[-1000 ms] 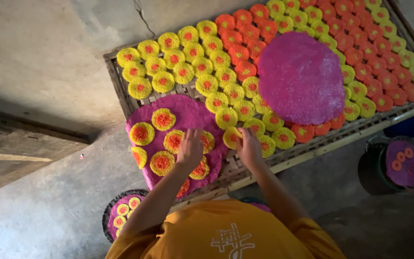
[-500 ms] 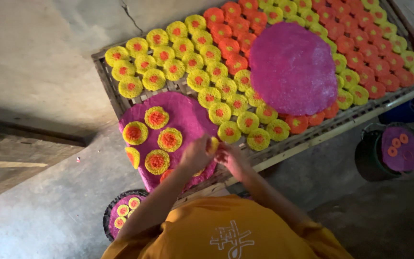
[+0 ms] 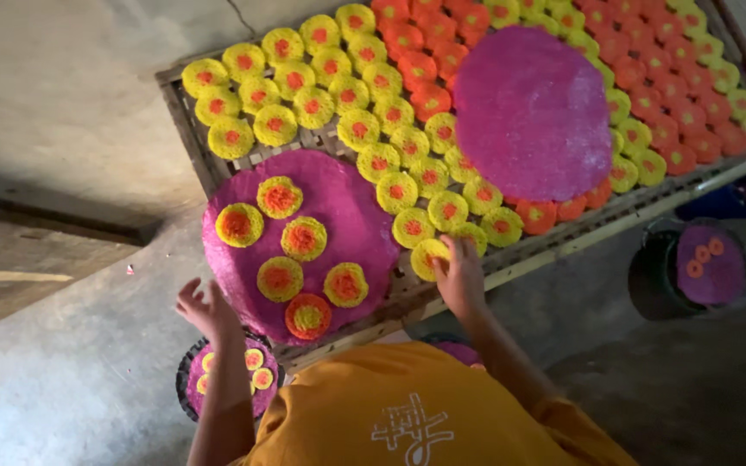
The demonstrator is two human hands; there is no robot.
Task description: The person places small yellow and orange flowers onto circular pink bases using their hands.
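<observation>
A person's right hand (image 3: 459,278) presses a small yellow disc (image 3: 427,256) onto the slatted drying rack (image 3: 563,237), grip closed on it. Left hand (image 3: 207,311), fingers apart, hovers at seven o'clock of the large magenta disc (image 3: 338,207).

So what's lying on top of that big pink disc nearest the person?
Six small rounds sit on the near pink disc: five yellow with orange centres, one orange with yellow centre. The rack beneath it is covered.

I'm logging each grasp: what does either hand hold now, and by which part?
Right hand rests on a yellow disc at its near edge; a true grip cannot be told. Left hand holds nothing.
</observation>
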